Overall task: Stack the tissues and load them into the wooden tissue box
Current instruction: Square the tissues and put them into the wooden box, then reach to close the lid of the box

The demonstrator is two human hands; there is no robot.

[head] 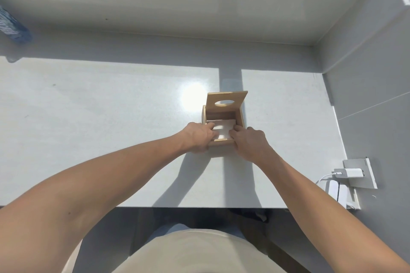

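A small wooden tissue box (240, 117) stands on the white table, its lid (226, 102) with an oval hole tipped up at the back. A white stack of tissues (223, 129) lies inside the box. My left hand (198, 137) is at the box's front left corner, fingers reaching over the rim onto the tissues. My right hand (250, 141) is at the front right corner, its fingers also curled over the rim and touching the stack. The lower part of the stack is hidden by the front wall.
The white table (88, 128) runs to a near edge below my forearms. A plastic water bottle (13, 26) lies at the far left. On the right wall a white charger (349, 173) sits in a socket, its cable hanging to a white device.
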